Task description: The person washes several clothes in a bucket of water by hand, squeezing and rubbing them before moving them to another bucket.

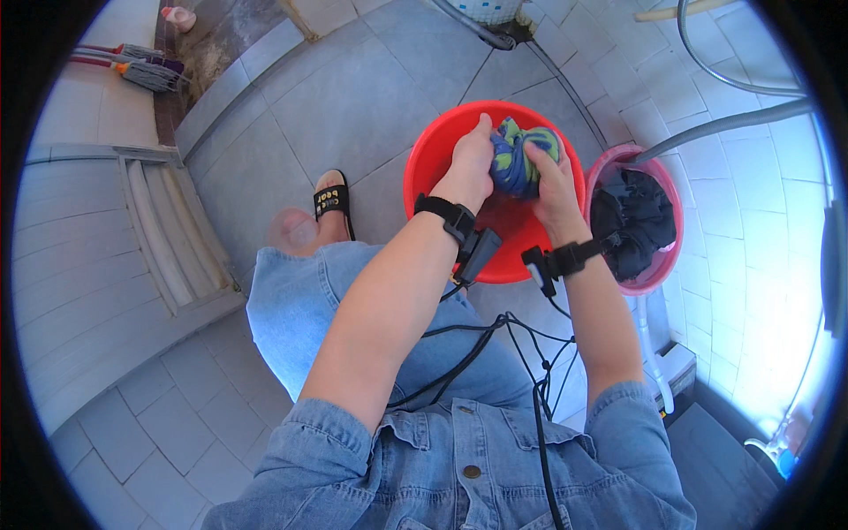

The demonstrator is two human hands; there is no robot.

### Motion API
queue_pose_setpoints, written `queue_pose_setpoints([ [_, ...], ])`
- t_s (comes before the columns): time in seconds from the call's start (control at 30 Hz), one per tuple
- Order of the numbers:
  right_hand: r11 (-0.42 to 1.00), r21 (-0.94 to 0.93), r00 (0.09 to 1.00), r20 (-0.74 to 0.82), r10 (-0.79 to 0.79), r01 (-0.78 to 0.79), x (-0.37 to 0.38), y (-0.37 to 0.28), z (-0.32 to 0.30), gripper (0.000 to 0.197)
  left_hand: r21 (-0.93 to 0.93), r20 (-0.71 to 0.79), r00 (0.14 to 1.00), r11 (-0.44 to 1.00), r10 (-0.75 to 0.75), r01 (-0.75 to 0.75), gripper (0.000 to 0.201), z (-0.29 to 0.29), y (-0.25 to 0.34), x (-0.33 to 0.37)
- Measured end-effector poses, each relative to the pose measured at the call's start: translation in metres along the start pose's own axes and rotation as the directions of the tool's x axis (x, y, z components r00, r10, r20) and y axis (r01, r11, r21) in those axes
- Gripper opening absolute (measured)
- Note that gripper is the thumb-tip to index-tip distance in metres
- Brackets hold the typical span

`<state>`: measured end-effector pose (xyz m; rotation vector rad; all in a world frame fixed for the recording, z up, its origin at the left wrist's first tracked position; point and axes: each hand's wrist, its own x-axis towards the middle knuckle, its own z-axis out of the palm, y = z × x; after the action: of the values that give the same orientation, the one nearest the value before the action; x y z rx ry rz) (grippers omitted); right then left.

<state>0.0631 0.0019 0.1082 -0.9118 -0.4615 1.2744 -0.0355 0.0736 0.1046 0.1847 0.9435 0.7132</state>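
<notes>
A bunched blue and green patterned cloth (517, 172) is squeezed between my two hands above a round red basin (424, 150). My left hand (473, 159) grips the cloth from its left side, fingers partly hidden behind it. On the other side my right hand (556, 190) is closed round it, thumb pressed on the green part. Both wrists wear black straps with small dark devices. Much of the basin's inside is hidden by my hands and the cloth.
A pink bucket (676, 238) with dark wet-looking cloth (632, 216) stands right of the basin, against the tiled wall. A grey hose (724, 124) runs into it. Black cables (468, 353) hang across my lap. Mops (146, 71) lie at the far left.
</notes>
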Motion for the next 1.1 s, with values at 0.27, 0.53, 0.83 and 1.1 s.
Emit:
queue_pose_setpoints([
  [0.27, 0.962, 0.129, 0.97, 0.01, 0.242, -0.241, 0.022, 0.003, -0.012, 0.038, 0.198, 0.128, 0.991, 0.978, 0.044, -0.07, 0.032, 0.008, 0.011, -0.012],
  [0.53, 0.97, -0.179, 0.986, 0.06, -0.154, 0.163, -0.001, -0.017, 0.003, 0.024, 0.327, -0.082, 0.994, 0.941, -0.067, 0.09, 0.047, 0.019, 0.017, -0.025],
  [0.83, 0.985, -0.027, 0.957, -0.243, 0.161, -0.172, 0.015, -0.006, 0.013, 0.028, 0.522, -0.032, 0.916, 0.788, 0.4, -0.326, 0.017, 0.014, -0.003, -0.011],
  [1.1, 0.863, -0.018, 0.857, -0.124, 0.5, -0.505, 0.024, -0.008, -0.008, 0.036, 0.764, 0.431, 0.611, 0.092, 0.665, -0.639, 0.025, 0.017, -0.007, -0.023],
])
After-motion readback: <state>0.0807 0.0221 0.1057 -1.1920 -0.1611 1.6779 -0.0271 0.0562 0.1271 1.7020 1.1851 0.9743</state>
